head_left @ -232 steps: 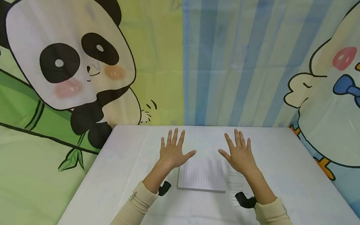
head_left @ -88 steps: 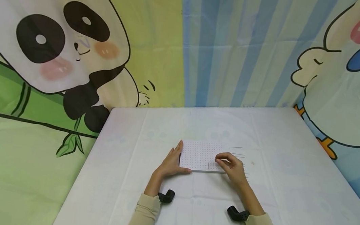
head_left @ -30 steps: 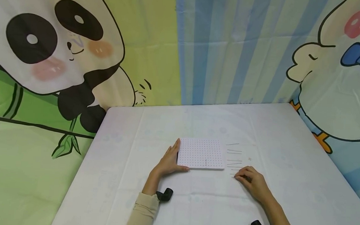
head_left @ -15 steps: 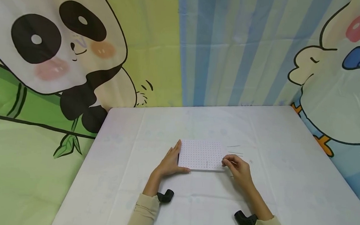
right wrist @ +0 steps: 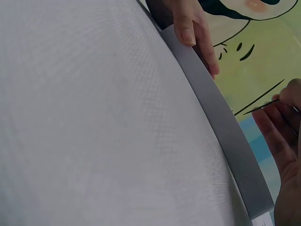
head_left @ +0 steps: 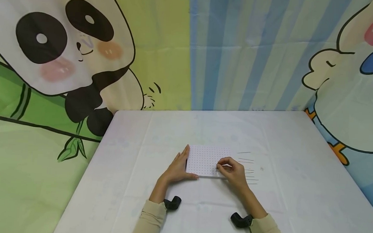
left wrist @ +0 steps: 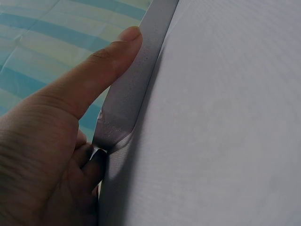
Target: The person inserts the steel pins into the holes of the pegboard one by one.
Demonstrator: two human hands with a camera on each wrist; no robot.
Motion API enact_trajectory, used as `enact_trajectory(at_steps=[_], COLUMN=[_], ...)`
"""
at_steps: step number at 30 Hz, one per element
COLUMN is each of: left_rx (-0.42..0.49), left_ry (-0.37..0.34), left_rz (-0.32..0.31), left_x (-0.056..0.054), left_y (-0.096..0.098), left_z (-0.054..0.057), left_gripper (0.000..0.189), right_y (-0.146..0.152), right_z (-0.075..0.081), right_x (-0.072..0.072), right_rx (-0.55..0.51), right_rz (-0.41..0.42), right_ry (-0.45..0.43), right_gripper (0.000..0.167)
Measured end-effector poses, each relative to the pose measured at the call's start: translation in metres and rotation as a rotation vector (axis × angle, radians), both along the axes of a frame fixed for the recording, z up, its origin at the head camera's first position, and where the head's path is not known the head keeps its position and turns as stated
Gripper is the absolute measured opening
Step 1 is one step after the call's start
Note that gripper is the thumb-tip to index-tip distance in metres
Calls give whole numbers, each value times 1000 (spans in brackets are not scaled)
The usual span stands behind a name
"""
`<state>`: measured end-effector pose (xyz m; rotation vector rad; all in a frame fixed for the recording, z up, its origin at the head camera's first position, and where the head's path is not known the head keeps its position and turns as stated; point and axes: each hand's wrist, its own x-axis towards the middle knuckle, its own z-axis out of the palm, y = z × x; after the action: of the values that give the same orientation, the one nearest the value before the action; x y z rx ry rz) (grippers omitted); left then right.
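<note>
A white board with a grid of small holes (head_left: pixel 203 158) lies flat on the white-covered table. My left hand (head_left: pixel 175 169) braces its near left corner, fingers straight along the left side and thumb (left wrist: pixel 106 66) against the front edge. One thin dark needle (right wrist: pixel 263 95) stands upright in the board near its front edge. Between the thumb and index finger of my right hand (head_left: pixel 235 172) another thin dark needle (right wrist: pixel 261 108) is pinched, its pointed end close beside the standing one. The other fingers of that hand are spread behind it.
To the right of the board several thin needles (head_left: pixel 246 159) lie in a loose column on the white cloth (head_left: pixel 280 192), partly behind my right hand. A black wrist camera (head_left: pixel 242 220) sits on each forearm. A printed curtain (head_left: pixel 164 59) hangs behind the table.
Both hands began spread in the air. The left came down to the board's corner. One needle now stands in the board. My right hand has brought another leftward from the column to beside it.
</note>
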<state>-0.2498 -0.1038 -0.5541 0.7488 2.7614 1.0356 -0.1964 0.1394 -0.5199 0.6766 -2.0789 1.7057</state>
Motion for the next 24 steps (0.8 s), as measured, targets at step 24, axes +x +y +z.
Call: enact_trajectory(at_steps=[24], left_rx=[-19], left_ry=[-23], left_rz=[-10], left_x=[-1], left_y=[0], left_z=[1], left_gripper=[131], right_y=[1], right_z=[-5], right_x=[-1], right_rx=[206], right_rz=[-36], right_ry=[36], right_gripper=[12])
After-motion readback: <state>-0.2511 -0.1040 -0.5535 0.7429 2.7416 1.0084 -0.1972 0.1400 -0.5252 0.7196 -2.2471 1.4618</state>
